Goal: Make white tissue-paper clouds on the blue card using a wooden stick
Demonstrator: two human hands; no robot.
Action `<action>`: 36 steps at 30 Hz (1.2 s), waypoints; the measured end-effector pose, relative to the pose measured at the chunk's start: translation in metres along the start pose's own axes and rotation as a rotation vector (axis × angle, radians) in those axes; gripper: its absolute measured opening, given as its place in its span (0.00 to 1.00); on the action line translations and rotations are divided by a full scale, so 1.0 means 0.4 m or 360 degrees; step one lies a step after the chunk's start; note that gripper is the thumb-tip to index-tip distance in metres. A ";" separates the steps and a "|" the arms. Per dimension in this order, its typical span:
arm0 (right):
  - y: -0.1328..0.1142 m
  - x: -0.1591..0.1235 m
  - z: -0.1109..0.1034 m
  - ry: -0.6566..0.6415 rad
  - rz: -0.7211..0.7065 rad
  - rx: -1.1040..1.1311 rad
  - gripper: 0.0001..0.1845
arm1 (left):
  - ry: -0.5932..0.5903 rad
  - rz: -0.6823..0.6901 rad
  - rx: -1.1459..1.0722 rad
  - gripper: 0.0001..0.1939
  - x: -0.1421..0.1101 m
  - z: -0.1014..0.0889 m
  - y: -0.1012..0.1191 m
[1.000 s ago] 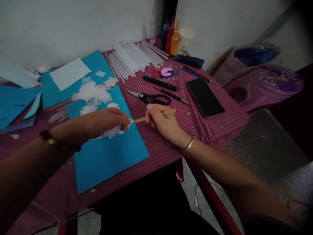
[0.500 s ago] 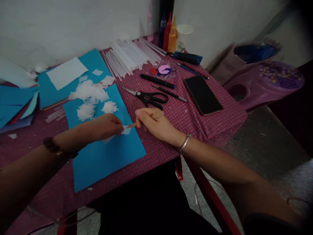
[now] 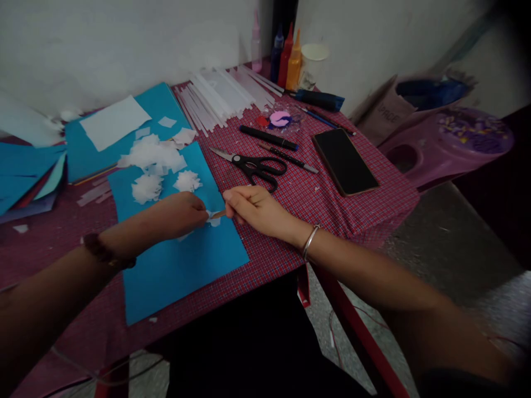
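Observation:
My left hand (image 3: pixel 185 214) is closed in a pinch at a small white paper piece (image 3: pixel 214 222), which pokes out past the fingertips. My right hand (image 3: pixel 257 210) grips a thin light-brown stick (image 3: pixel 218 214), its tip resting on that paper beside the left fingers. Whether the stick is a pencil or a plain wooden stick, I cannot tell. Both hands work low over a blue sheet (image 3: pixel 182 282). Just beyond them on the sheet are two fluffy white paper clusters (image 3: pixel 147 188) and a heap of white paper squares (image 3: pixel 155 153). Another white scrap lies partly under my left hand.
Black-handled scissors (image 3: pixel 259 166) lie beyond my right hand, near a marker (image 3: pixel 269 137), a patterned pen (image 3: pixel 288 157) and a phone (image 3: pixel 345 161). White strips (image 3: pixel 224 97), paint bottles (image 3: pixel 286 61) and a paper cup (image 3: pixel 314 61) sit toward the wall. A pink stool (image 3: pixel 452 146) stands right.
My right hand has shifted slightly left with the stick, closer to my left hand. The paper piece now looks more bent around the stick's tip.

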State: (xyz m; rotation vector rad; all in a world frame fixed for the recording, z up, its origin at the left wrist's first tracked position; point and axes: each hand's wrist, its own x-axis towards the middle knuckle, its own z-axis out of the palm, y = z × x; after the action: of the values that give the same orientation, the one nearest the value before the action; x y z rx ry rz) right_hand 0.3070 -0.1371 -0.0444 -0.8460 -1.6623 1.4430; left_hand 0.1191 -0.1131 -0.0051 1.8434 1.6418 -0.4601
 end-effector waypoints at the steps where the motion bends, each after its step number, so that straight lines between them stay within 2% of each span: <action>1: 0.002 0.002 0.001 -0.0007 0.0000 0.0021 0.22 | 0.0002 0.0004 0.0021 0.13 -0.003 -0.001 0.001; 6: 0.005 0.008 0.004 -0.0027 0.0096 0.0093 0.21 | 0.0155 0.0041 0.0009 0.17 -0.039 -0.022 -0.003; 10: 0.000 0.013 0.006 -0.0048 0.0160 0.0133 0.20 | 0.0275 0.0019 -0.0062 0.16 -0.081 -0.020 -0.045; 14: -0.001 0.016 0.001 -0.0049 0.0200 0.0179 0.20 | 0.0365 0.0087 -0.0139 0.14 -0.120 0.022 -0.097; 18: 0.003 0.012 -0.016 0.0185 0.0225 0.0230 0.22 | 0.0386 0.0189 -0.0194 0.16 -0.139 0.076 -0.122; 21: 0.006 0.008 -0.024 0.0235 0.0212 0.0157 0.24 | 0.0429 0.0286 -0.0282 0.17 -0.132 0.105 -0.131; 26: 0.005 0.011 -0.020 0.0085 0.0214 0.0116 0.23 | 0.0598 0.0371 -0.0448 0.15 -0.092 0.121 -0.144; 32: 0.007 0.020 -0.012 -0.0073 0.0269 0.0209 0.22 | 0.0748 0.0345 -0.0528 0.13 -0.056 0.119 -0.138; 36: 0.007 0.023 -0.009 -0.0043 0.0272 0.0233 0.21 | 0.0698 0.0270 -0.0562 0.13 -0.059 0.107 -0.126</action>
State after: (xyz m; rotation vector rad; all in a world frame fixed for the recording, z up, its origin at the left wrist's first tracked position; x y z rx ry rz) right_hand 0.3056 -0.1273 -0.0456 -0.9071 -1.5122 1.6777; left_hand 0.0721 -0.1571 -0.0334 1.8694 1.6842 0.3140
